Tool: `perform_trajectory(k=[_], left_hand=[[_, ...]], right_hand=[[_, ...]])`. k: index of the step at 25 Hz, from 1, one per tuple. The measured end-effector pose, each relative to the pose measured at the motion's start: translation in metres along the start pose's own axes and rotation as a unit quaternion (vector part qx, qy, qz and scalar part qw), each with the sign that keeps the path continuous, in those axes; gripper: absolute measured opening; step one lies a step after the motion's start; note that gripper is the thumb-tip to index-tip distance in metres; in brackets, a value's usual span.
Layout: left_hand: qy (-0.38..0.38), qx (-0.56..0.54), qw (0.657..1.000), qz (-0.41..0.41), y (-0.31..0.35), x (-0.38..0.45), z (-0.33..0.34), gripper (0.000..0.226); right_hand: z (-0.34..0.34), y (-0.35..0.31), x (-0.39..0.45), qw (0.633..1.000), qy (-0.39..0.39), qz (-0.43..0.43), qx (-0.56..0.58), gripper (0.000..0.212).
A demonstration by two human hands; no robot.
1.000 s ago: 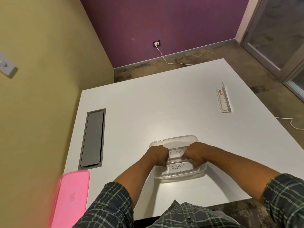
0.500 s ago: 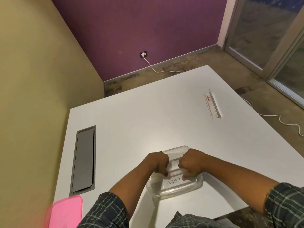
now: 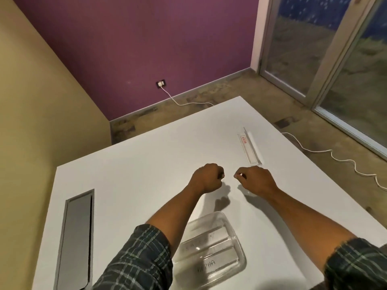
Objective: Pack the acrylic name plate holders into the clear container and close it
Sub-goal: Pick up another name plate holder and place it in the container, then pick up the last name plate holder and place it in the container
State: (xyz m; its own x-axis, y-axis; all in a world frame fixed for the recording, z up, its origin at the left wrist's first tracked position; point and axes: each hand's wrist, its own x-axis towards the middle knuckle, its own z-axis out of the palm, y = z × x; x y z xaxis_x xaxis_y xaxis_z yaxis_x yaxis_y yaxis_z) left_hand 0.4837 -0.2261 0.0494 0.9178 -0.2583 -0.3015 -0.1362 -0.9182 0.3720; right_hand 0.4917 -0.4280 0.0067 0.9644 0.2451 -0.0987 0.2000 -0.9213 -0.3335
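Both hands hover over a white surface (image 3: pixel 136 174), past the far end of the clear container: the left hand (image 3: pixel 207 178) is curled into a loose fist and the right hand (image 3: pixel 256 181) has its fingers bent inward, and neither visibly holds anything. They sit close together with a small gap between them, their shadows falling on the surface beneath. Nearer the person, the clear container (image 3: pixel 211 250) rests open-topped by the surface's near edge, with acrylic name plate holders (image 3: pixel 209 254) lying inside; one shows handwritten letters ending in "PHA". Another acrylic name plate holder (image 3: pixel 249 149) lies on the surface just beyond the right hand, apart from the container. A grey cable hatch (image 3: pixel 76 241) is set into the surface at left. Plaid sleeves (image 3: pixel 138 262) cover the upper forearms.
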Motion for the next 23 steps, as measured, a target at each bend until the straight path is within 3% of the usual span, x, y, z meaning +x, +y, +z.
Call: perform_trajectory(k=[3,7,13,17,20,21,23], left_hand=[[0.026,-0.003,1.0,0.005,0.018,0.046,0.006,0.037],[0.02,-0.005,1.0,0.0,0.033,0.097,0.027,0.053],[0.018,-0.166,0.986,-0.018,0.052,0.148,0.06,0.051],[0.016,-0.261,0.963,-0.068,0.065,0.18,0.076,0.048],[0.028,-0.314,0.94,-0.133,0.073,0.201,0.086,0.013],[0.033,-0.326,0.933,-0.149,0.075,0.205,0.088,0.023],[0.034,-0.361,0.915,-0.174,0.073,0.212,0.094,0.019]], right_hand=[[-0.004,0.031,0.023,0.999,-0.005,0.05,0.001,0.025],[-0.002,0.072,0.05,0.996,0.006,0.092,0.009,0.046],[0.025,0.115,0.073,0.987,-0.035,0.151,0.044,0.076],[0.047,0.122,0.084,0.989,-0.033,0.139,0.04,0.077],[0.059,0.128,0.09,0.993,-0.04,0.109,0.025,0.073],[0.061,0.13,0.092,0.993,-0.044,0.103,0.027,0.074],[0.064,0.132,0.095,0.994,-0.058,0.086,0.024,0.078]])
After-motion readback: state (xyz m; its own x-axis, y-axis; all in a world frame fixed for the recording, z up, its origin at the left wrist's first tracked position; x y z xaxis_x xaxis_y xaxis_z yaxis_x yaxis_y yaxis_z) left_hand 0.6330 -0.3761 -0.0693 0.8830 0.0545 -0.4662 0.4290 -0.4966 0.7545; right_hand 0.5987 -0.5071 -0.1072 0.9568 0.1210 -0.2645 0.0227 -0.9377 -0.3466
